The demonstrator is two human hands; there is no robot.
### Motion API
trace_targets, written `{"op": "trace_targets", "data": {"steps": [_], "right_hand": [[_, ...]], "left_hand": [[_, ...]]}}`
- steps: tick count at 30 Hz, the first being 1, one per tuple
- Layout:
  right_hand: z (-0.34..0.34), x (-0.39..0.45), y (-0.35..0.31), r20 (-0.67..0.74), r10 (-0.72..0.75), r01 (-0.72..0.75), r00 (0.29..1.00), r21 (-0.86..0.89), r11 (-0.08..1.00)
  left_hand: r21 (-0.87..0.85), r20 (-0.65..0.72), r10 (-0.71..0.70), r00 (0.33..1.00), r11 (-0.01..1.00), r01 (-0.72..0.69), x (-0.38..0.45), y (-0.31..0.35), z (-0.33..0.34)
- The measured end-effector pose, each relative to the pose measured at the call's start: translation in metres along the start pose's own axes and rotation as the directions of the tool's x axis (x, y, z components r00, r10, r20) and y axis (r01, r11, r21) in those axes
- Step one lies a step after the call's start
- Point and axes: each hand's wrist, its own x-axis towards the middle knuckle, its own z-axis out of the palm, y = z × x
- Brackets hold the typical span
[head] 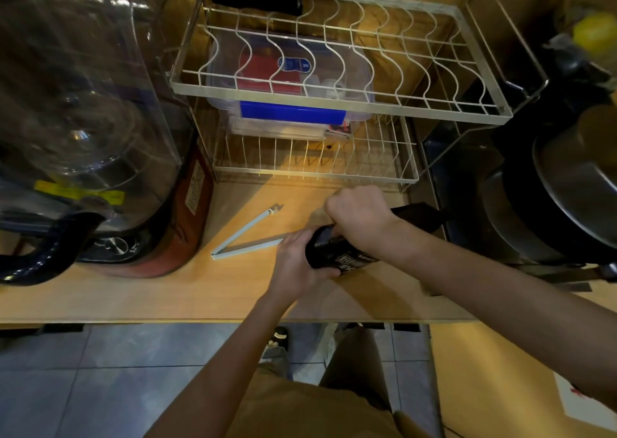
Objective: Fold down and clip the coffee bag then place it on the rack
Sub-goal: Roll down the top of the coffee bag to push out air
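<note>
Your left hand (295,264) grips the black coffee bag (337,254) on the counter (133,297); your right hand (359,215) is fisted on its top. The clip (245,235) lies open just left, untouched.

A black coffee bag (337,254) with white lettering is lying near a pale blue clip (243,237) on the tan wooden counter (133,297); far behind, a white-wired rack (334,66) is shading a clear blue-latched box (293,110).

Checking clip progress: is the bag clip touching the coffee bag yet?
Cannot tell. In the head view the open bag clip lies on the counter, its end disappearing behind the left hand gripping the coffee bag.
</note>
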Motion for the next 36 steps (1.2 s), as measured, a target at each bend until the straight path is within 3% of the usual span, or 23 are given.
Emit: {"op": "trace_targets", "data": {"steps": [9,14,20,26,28,32,36], "right_hand": [[-0.013,-0.014,0.023,-0.065,-0.032,0.03,0.997,-0.03,0.999],[-0.013,-0.022,0.032,-0.098,-0.117,0.103,0.988,-0.142,0.985],[-0.029,-0.04,0.052,-0.086,-0.064,0.07,0.994,0.069,0.995],[-0.023,-0.042,0.052,-0.198,-0.107,0.1,0.974,-0.045,0.994],[-0.022,-0.043,0.054,-0.225,-0.122,0.131,0.967,0.023,0.991],[-0.027,-0.05,0.062,-0.075,-0.136,0.155,0.988,0.389,0.908],[-0.02,-0.052,0.062,-0.221,-0.146,0.21,0.964,0.307,0.928]], "left_hand": [[-0.012,0.048,-0.016,0.999,1.0,0.017,0.007,-0.004,0.0],[-0.039,0.056,-0.04,0.998,0.998,0.042,0.007,-0.001,0.002],[-0.089,0.037,-0.072,0.997,0.993,0.075,0.003,0.0,-0.002],[-0.08,0.049,-0.088,0.995,0.993,0.092,0.003,0.0,0.001],[-0.064,0.048,-0.1,0.994,0.993,0.103,0.001,-0.003,0.002],[-0.059,0.041,-0.111,0.993,0.992,0.113,-0.002,-0.008,-0.001],[-0.128,0.057,-0.115,0.992,0.984,0.122,-0.003,-0.012,-0.004]]}}
